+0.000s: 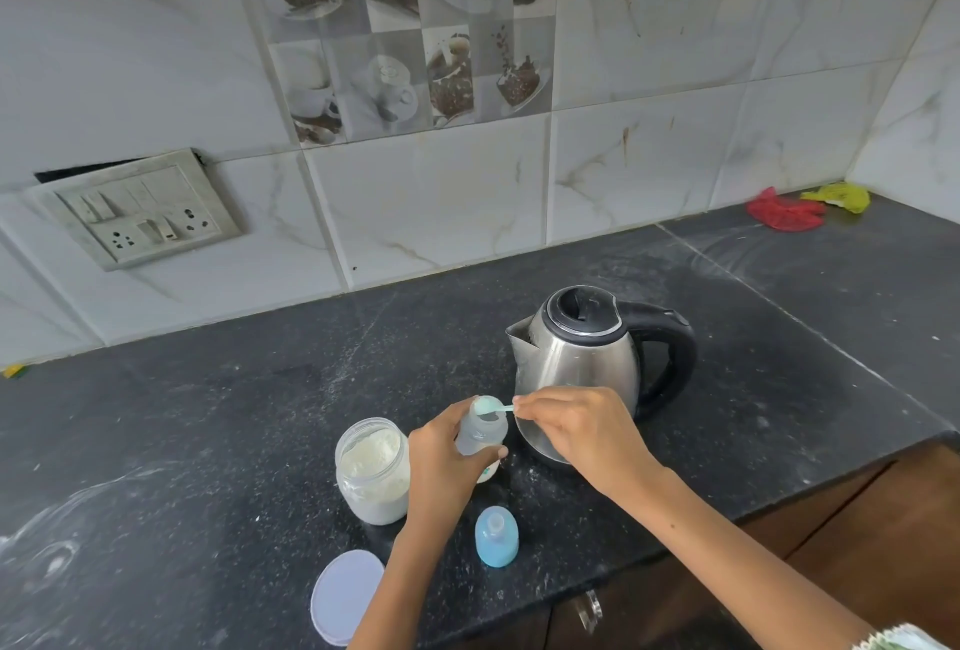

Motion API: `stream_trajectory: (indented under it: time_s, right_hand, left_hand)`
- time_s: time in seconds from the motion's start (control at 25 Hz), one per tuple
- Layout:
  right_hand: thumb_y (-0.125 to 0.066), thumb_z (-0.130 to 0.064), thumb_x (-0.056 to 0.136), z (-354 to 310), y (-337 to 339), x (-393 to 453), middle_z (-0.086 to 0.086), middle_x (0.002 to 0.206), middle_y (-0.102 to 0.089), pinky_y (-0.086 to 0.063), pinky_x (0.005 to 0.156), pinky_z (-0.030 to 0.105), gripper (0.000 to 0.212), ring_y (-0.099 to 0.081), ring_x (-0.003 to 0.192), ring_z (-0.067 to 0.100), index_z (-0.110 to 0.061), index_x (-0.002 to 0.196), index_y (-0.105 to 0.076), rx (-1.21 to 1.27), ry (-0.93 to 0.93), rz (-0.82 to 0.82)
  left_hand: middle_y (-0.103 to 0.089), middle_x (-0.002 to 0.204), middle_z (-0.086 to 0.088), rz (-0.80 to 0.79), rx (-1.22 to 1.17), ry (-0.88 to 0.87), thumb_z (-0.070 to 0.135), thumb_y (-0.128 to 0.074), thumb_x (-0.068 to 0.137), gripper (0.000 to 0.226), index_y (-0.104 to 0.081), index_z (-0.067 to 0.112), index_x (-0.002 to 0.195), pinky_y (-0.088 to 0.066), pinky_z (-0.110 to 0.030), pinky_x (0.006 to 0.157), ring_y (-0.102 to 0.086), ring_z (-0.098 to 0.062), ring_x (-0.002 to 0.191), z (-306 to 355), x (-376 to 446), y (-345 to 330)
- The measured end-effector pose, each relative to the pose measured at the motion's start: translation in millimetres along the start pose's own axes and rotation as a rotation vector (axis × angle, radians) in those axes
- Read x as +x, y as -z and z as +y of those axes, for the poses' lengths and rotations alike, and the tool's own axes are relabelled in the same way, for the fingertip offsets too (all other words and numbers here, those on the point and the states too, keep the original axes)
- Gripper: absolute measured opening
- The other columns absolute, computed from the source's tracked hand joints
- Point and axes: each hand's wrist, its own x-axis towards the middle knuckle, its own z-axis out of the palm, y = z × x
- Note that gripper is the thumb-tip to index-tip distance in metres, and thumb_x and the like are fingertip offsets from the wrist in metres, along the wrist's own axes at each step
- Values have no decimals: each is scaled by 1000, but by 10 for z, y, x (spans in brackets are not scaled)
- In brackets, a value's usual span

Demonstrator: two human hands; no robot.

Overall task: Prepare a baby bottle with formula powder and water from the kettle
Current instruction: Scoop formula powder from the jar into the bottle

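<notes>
- Grey switch-and-socket plate [136, 210]: on the marble-tiled wall, far left
- Round pale lilac lid [347, 596]: flat on the black speckled stone counter [208, 441], near edge
- Clear glass jar of white formula powder [372, 470]: open, upright, just left of the left hand
- Left hand [441, 462]: fingers curled round the clear baby bottle [482, 433], holding it tilted above the counter
- Blue bottle cap with teat [496, 536]: standing on the counter, below the bottle
- Small pale green plastic scoop [491, 407]: bowl at the bottle mouth
- Right hand [576, 433]: pinches the scoop handle
- Stainless steel electric kettle with black handle [587, 363]: lid closed, behind the right hand
- Red and yellow crumpled bags [808, 205]: far right corner
</notes>
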Motion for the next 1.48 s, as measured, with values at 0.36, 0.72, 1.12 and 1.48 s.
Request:
stream_trajectory:
  time_s: [0.36,0.72,1.12,1.48]
  right_hand:
    - [-79,-15,79,-53,-59,109,-3,83,-78,-59,72,22,11,-71,71,8,-16,90,-80,330,-580,27]
    - [-81,-6,75,-154,-152,-1,-6,74,-76,-58,70,18,11,-71,68,2,-13,83,-80,582,-779,100]
    - [-76,-5,79,-602,-535,415,11,72,-74,-60,64,26,9,-72,65,18,-1,84,-70,875,-803,-37]
    - [-75,-33,80,-852,-974,544,-13,72,-64,-55,61,34,19,-55,53,4,-20,89,-64,405,-523,-135]
  left_hand:
    - [-64,101,19,48,-78,109,13,-87,62,56,-58,31,107,-45,-14,80,-60,-4,98,-70,-72,-89]
    - [-54,136,4,19,11,163,16,-79,75,76,-41,17,141,-40,-27,104,-49,-14,125,-168,-227,-87]
    - [-68,97,12,300,-96,162,10,-68,85,22,-61,20,104,-45,-8,76,-63,-1,96,-99,-923,443]
    - [-67,93,22,352,4,163,13,-71,83,22,-63,23,102,-46,-8,79,-62,6,91,-187,-1064,564]
